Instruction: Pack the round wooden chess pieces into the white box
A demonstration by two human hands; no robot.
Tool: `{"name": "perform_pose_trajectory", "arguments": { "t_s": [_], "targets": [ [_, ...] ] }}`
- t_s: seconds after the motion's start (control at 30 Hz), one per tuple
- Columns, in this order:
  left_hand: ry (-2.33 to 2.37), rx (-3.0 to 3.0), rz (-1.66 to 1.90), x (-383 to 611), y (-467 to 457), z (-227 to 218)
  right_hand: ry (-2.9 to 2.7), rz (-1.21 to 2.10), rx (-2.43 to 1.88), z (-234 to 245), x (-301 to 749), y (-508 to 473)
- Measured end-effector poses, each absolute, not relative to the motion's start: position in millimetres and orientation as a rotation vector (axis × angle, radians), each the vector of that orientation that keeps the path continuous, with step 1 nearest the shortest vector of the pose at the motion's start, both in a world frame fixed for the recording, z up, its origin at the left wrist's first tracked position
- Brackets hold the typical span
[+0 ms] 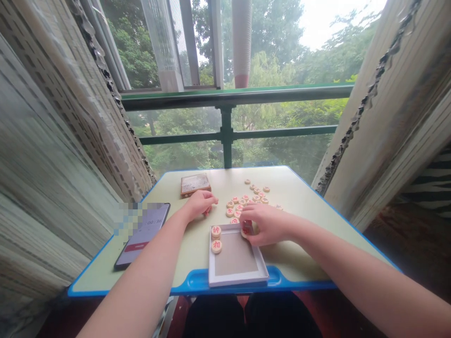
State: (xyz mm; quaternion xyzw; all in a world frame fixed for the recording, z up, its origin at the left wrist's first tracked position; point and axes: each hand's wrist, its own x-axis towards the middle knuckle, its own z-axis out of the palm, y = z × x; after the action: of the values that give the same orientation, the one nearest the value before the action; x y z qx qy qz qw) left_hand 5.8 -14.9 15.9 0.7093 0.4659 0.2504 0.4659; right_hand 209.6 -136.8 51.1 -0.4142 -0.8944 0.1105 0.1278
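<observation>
Tray (234, 258) sits at the near edge of the table (190, 246), overlapping its blue rim. Inside, at the far left corner, a red-marked disc (216, 230) rests on top of another, and a second red-marked disc (216, 246) lies just in front of them. The right hand (262, 223) reaches over the tray's far right corner, thumb and fingers pinching a pale piece (244, 233) that they largely hide. Whether that piece touches the tray, one cannot tell.

The left hand (199, 205) is beyond the tray and to its left, fingers bent, just in front of a small box (195, 182) with a picture on top. Whether its fingertips are pressed together or hold anything is not clear.

Between the hands and beyond the tray, loose pieces (235, 200) crowd together, partly behind the right hand; a few lie farther off toward the table's far edge. A phone (151, 234) lies on the left, its screen lit with digits and a red bar. Past the table runs a dark railing (275, 97), with trees (275, 33) outside and curtains (373, 141) on both sides.
</observation>
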Motion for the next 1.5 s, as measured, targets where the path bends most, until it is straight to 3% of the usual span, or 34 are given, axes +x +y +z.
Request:
{"name": "perform_pose_trajectory", "arguments": {
  "t_s": [0.17, 0.5, 0.9, 1.5],
  "targets": [
    [1.153, 1.745, 0.609, 6, -14, 15, -2.625, 0.312, -1.333, 61, 216, -138],
    [1.171, 1.769, 0.624, 6, -10, 11, -2.680, 0.190, -1.160, 52, 189, -149],
    [1.177, 1.782, 0.616, 7, -10, 12, -2.677, 0.314, -1.104, 54, 190, -151],
    [1.186, 1.791, 0.612, 8, -13, 17, -2.572, 0.012, -0.974, 40, 171, -149]
  ]
}}
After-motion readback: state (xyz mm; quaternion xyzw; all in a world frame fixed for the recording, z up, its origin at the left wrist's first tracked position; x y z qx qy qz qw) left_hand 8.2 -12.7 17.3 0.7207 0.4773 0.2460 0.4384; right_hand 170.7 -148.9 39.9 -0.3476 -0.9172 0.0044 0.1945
